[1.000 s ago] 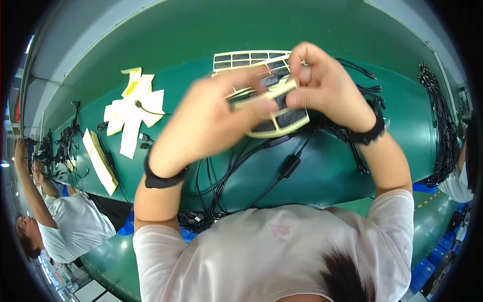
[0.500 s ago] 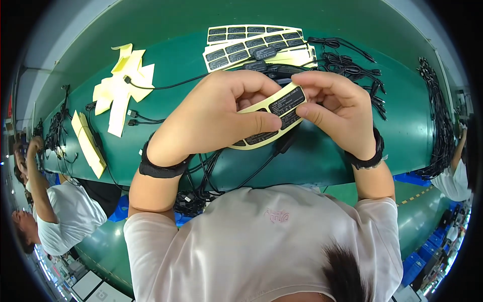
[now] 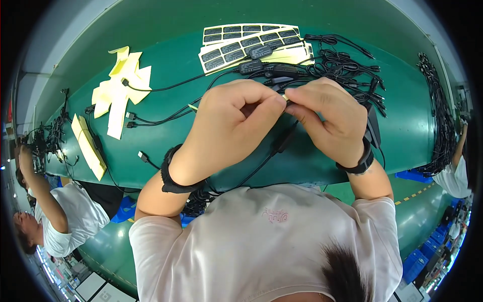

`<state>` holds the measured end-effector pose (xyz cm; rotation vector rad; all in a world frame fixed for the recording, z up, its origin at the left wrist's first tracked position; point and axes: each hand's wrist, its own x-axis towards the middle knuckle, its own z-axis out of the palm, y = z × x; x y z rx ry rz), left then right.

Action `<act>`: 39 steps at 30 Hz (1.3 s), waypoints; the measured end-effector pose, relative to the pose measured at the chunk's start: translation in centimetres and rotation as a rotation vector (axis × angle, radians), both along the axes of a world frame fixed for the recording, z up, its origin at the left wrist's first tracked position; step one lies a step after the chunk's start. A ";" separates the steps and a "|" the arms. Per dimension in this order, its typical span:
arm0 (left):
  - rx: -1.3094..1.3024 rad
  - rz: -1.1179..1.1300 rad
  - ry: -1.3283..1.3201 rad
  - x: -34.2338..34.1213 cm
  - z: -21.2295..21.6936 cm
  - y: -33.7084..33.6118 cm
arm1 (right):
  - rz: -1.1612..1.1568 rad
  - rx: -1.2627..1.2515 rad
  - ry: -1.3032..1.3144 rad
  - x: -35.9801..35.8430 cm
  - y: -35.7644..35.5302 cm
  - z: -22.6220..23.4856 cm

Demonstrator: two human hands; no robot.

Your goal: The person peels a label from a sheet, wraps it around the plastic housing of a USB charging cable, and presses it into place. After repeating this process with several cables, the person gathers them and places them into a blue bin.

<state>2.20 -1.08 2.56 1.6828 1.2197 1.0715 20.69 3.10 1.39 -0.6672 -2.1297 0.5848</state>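
A: Where is the piece being handled?
B: A pale yellow strip (image 3: 286, 97) sits at the fingertips of both hands, over the green table (image 3: 402, 100). Only a sliver shows there; the hands cover whatever else there is of it.
A: State of the fingers?
B: On the left hand (image 3: 232, 121), thumb and forefinger are pressed together on the strip. On the right hand (image 3: 332, 113), thumb and forefinger pinch close at its other side. What the curled fingers touch, I cannot tell.
A: Nearby?
B: Just beyond the hands, black cables (image 3: 347, 65) lie tangled. One small black box (image 3: 260, 52) on a cable rests over label sheets (image 3: 232, 48), pale with rows of dark labels.
A: Further left?
B: A cable's plug (image 3: 125, 82) lies on a heap of pale paper strips (image 3: 116, 113). Nearer the table edge is a stack of yellow strips (image 3: 86, 147).
A: Outer edges?
B: A long cable bundle (image 3: 435, 108) at far right; at left, a person in a white shirt (image 3: 75, 214), one arm raised.
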 end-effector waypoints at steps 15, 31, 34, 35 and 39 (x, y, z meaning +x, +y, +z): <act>0.098 0.044 -0.045 0.9 -0.8 -1.7 | 0.045 0.326 0.018 0.2 -0.4 -1.2; 0.059 0.069 -0.020 0.8 -0.8 -2.1 | 0.034 0.315 0.029 0.1 -0.9 -1.7; 0.088 0.068 0.056 0.9 -0.6 -2.4 | 0.083 0.256 -0.008 0.3 -1.0 -1.3; 0.083 0.067 0.055 1.0 -0.5 -2.5 | 0.082 0.252 -0.009 0.3 -1.1 -1.3; 0.067 0.049 0.119 0.9 -0.2 -3.0 | 0.098 0.335 -0.040 0.6 -1.4 -1.4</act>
